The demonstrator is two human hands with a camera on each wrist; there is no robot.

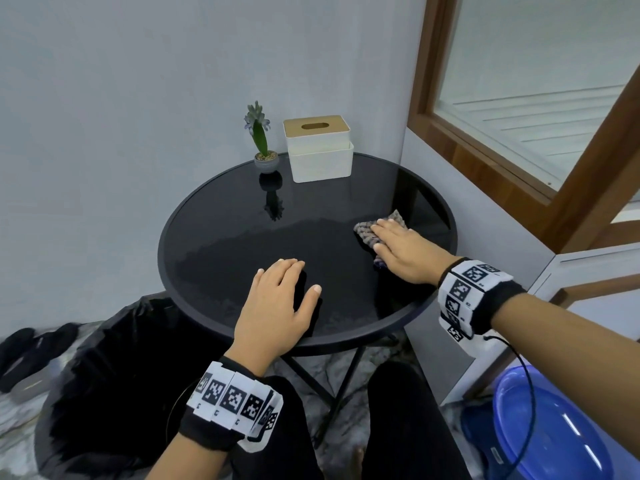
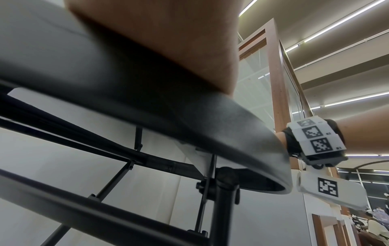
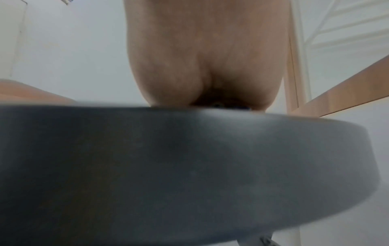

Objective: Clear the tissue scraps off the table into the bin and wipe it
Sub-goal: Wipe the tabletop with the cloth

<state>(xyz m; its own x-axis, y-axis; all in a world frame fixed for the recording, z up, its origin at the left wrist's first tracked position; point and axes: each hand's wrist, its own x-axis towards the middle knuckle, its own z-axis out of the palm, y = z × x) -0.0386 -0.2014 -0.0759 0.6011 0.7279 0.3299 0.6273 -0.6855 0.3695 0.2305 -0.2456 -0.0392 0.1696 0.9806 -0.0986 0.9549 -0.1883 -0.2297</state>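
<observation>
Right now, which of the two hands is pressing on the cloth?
The right hand: it lies flat on the grey cloth on the table. The left hand rests on bare glass.

Round black glass table [image 1: 242, 237]: glossy, dark rim, thin black legs; streaked wet film over near half. Grey patterned cloth [image 1: 367, 233]: crumpled, lay flat on right side of tabletop, mostly covered by right hand [image 1: 403, 252] pressing it with straight fingers. Bin [image 1: 114, 382]: black liner, open mouth, stood on floor just beside table's near-left edge. No tissue scraps visible on tabletop.
</observation>
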